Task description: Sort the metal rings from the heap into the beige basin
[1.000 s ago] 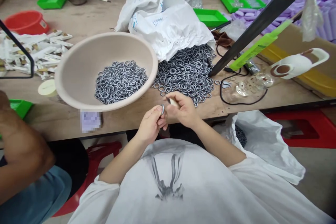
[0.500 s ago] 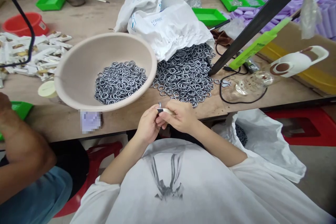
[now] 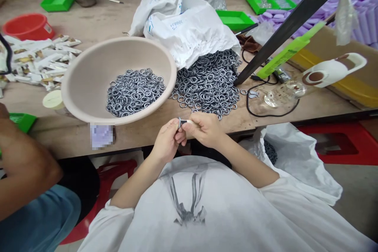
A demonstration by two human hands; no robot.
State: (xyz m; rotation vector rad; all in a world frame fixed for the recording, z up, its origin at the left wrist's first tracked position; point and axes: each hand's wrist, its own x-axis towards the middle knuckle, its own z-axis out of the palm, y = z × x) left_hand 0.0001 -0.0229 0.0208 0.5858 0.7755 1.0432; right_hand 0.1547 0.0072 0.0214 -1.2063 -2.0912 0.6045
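Just in front of the table's front edge, my left hand pinches a small grey ring between thumb and fingers, held on edge. My right hand is closed on a small cream-handled tool with a dark flat end. That dark end meets the ring; whether it passes through it I cannot tell. Behind my hands lies a heap of grey rings, spilling from a white woven sack. A wide beige basin to the left holds more such rings.
A dark slanted post rises right of the heap, beside a bottle and black cable. An open white bag hangs below the table's right edge. A co-worker's arm is at far left.
The tool's dark end has shifted to the ring, and my right hand has drawn slightly right, showing more of the dark part. The ring has turned a little. The co-worker's arm moved slightly.
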